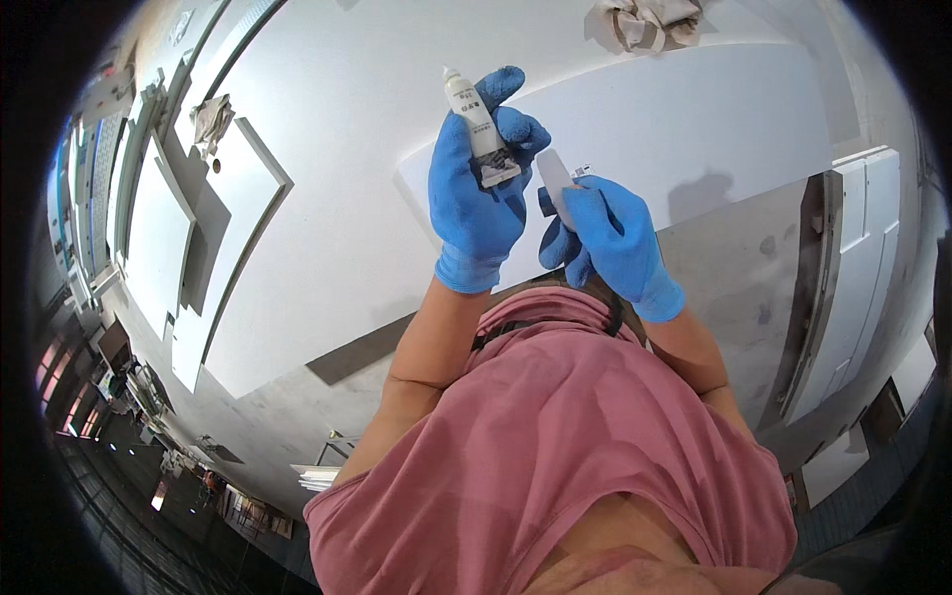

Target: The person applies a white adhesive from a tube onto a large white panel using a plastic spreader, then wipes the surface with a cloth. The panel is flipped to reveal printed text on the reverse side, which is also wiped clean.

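My left hand (pixel 474 213), in a blue glove, holds a small white tube (pixel 470 111) with a narrow nozzle. The nozzle points up and away from me, and the flat crimped end lies toward the palm. To its right, my right hand (pixel 617 236), gloved in the same blue, is closed on a thin, pale flat scraper (pixel 555 178) with a rounded end. A small dark piece (pixel 545 201) shows beside the scraper; what it is I cannot make out. The two hands are close together but apart, above the near edge of a long white panel (pixel 654 124).
A crumpled beige cloth (pixel 650 24) lies beyond the panel, and another cloth (pixel 210 123) rests at the left among several white boards (pixel 243 193). White panels (pixel 858 268) are stacked at the right. Sheets (pixel 317 477) stand low at the left near my arm.
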Demonstrator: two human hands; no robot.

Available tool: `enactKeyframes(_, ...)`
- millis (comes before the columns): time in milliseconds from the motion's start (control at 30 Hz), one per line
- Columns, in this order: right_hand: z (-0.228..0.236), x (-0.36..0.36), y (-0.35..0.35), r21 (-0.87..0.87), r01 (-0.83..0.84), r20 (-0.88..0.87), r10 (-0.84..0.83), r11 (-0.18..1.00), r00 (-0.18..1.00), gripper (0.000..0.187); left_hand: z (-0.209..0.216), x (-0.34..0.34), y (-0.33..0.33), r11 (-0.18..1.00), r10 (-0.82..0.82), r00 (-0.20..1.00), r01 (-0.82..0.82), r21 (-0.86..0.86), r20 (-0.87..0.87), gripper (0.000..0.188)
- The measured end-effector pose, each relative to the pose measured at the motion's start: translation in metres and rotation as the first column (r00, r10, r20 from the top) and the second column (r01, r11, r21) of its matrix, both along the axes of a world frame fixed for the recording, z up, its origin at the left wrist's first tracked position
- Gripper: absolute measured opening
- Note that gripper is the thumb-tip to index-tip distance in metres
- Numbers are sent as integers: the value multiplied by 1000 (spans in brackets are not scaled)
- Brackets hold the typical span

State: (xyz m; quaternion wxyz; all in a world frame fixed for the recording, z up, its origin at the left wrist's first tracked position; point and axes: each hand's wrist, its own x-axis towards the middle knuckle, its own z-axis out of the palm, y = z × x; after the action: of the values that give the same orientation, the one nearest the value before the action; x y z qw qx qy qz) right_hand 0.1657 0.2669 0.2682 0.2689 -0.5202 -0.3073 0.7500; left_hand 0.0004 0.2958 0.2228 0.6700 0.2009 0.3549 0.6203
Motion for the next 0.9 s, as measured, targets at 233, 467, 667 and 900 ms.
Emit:
enactKeyframes(233,0,-11,-6,15,-1,15,1,1000,1000,31,-5,3,1,1000,-7,1000,7,24,-8,61)
enactKeyframes(467,2,2,-1,-112,-65,-130,50,992,990,36,2,-3,2,997,-29,993,37,-69,116,48)
enactKeyframes(667,-13,13,-5,12,48,-123,-46,999,991,42,1,-8,0,951,31,984,25,-307,176,32)
enactKeyframes(900,-7,17,0,-52,102,-75,-105,993,992,43,-7,-9,0,913,81,981,-3,-408,174,29)
